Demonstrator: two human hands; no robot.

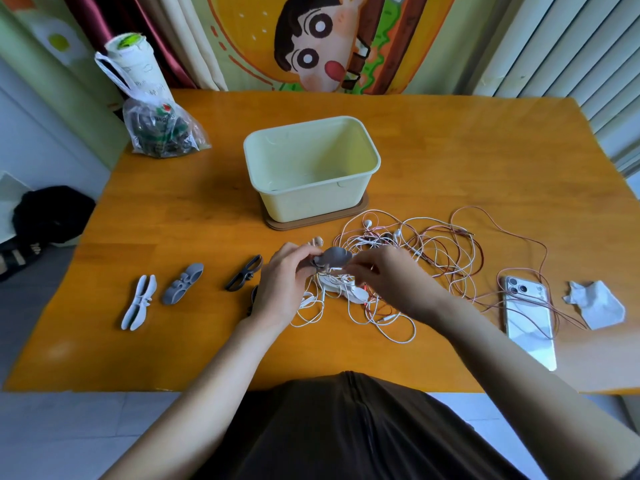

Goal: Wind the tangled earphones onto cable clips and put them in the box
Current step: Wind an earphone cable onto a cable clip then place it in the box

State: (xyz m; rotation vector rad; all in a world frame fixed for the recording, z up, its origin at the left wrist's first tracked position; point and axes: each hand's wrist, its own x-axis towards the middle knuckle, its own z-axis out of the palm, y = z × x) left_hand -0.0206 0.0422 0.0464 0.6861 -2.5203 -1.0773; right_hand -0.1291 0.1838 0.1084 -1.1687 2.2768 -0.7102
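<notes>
Above the surface [450, 150], left hand [284, 277] grips the stiff clip [334, 257] while right hand [384, 275] pinches light, limp, snag-prone cord [337, 279] beside it.

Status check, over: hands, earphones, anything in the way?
Left hand grips grey clip, right hand pinches white cord beside it. Earphones tangled on table, none seen in box. Their leads trail over phone.
</notes>
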